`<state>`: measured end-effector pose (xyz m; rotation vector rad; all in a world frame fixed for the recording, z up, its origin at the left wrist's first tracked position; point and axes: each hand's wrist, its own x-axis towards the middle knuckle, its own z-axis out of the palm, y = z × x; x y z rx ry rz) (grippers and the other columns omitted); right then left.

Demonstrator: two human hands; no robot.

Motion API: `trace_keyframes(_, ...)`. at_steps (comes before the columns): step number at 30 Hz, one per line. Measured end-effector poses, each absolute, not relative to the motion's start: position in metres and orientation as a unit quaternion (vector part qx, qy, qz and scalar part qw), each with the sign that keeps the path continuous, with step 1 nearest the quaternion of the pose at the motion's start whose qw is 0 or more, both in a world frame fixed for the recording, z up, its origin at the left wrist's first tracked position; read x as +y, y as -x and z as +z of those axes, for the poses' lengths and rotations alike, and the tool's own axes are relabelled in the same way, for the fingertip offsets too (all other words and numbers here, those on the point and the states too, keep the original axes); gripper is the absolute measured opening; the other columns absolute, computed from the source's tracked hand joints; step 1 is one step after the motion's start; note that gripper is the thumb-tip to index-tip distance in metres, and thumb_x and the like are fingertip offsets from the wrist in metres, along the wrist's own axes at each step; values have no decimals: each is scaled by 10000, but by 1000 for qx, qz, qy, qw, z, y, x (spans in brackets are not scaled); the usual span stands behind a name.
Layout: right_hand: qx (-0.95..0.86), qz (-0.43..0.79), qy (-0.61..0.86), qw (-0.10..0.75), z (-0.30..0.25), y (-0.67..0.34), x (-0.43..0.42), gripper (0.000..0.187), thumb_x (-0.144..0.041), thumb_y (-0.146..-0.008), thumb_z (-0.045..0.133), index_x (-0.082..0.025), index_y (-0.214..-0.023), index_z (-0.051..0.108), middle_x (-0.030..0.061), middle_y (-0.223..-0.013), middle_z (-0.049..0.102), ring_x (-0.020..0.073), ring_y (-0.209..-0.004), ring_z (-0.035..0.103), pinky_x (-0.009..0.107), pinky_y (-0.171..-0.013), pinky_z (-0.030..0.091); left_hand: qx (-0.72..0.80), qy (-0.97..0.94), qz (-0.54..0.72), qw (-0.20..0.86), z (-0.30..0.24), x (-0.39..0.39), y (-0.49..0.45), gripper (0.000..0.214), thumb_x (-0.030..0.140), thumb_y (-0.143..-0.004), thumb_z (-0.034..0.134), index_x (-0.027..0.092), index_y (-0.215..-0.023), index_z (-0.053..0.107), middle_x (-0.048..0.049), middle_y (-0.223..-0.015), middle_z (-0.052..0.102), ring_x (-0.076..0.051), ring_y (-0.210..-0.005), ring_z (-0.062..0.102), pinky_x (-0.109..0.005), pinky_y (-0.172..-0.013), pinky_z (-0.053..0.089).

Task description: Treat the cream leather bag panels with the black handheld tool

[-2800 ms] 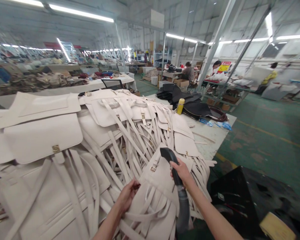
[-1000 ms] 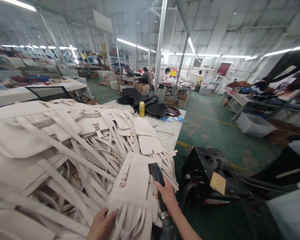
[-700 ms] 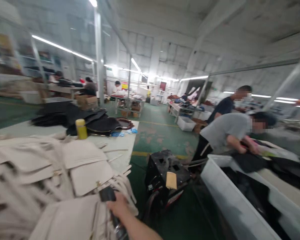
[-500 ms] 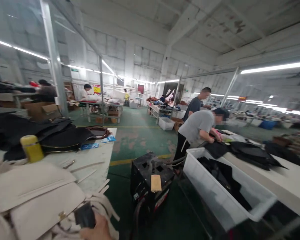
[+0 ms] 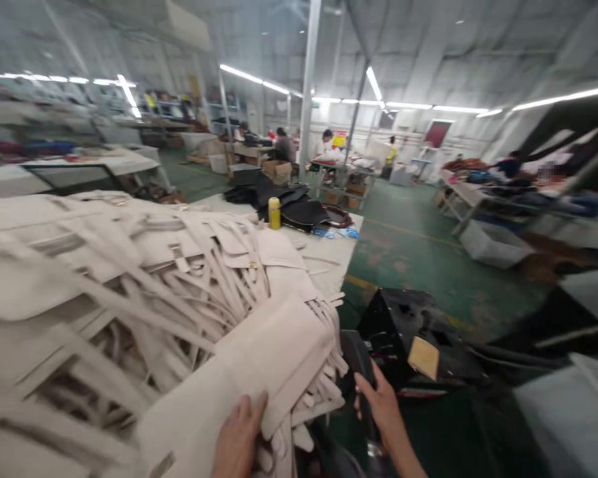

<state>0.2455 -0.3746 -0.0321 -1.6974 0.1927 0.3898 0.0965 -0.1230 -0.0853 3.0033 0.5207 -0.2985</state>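
Your right hand grasps a black hose handle at 5 o'clock in the frame, its head just beside the edge of a cream bag. The bag lies at 6 o'clock, atop a heap of cream bags and straps on the counter. Your left hand is laid on the bag, fingers pointing toward 12; whether it grips cannot be told. From the bag, a yellow bottle stands at 12 o'clock, near black pieces. From your right hand, a black box bearing a yellow pad sits at 1 o'clock on the floor.
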Motion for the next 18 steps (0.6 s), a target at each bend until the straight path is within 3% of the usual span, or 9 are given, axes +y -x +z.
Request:
trace_keyframes(6,-46,308,776,548,-33,-220,-373,681,-471,-753,492,-202,-1331,255,-59,-413,476,134,-363,464,217,-358,386,179,-982,-28,60,-105,-133,-71,643,-35,-763,313,353,-1274,350,-57,-1162,460,-196,-1032,453,-347,-897,365)
trace_keyframes(9,-104,383,755,523,-37,-202,-347,680,-412,-739,498,-165,-1329,265,-56,-422,480,115,-342,428,191,-321,336,195,-975,-10,103,-112,-131,-64,703,-59,-676,354,298,-1280,349,-57,-1171,446,-198,-1063,421,-352,-934,339)
trace_keyframes(13,-184,453,710,506,-31,-183,-323,596,-241,-707,490,-186,-1287,368,-28,-562,574,81,-349,403,176,-338,325,220,-958,30,182,-114,-129,-60,745,-41,-553,394,157,-1269,350,-89,-1211,419,-199,-1126,367,-321,-990,301)
trace_keyframes(18,-249,468,680,506,-20,-176,-318,564,-100,-603,490,-218,-1152,545,-17,-792,639,95,-540,478,165,-468,363,223,-947,55,224,-114,-125,-61,628,17,-590,424,131,-1207,406,-98,-1152,454,-206,-1084,409,-322,-974,333)
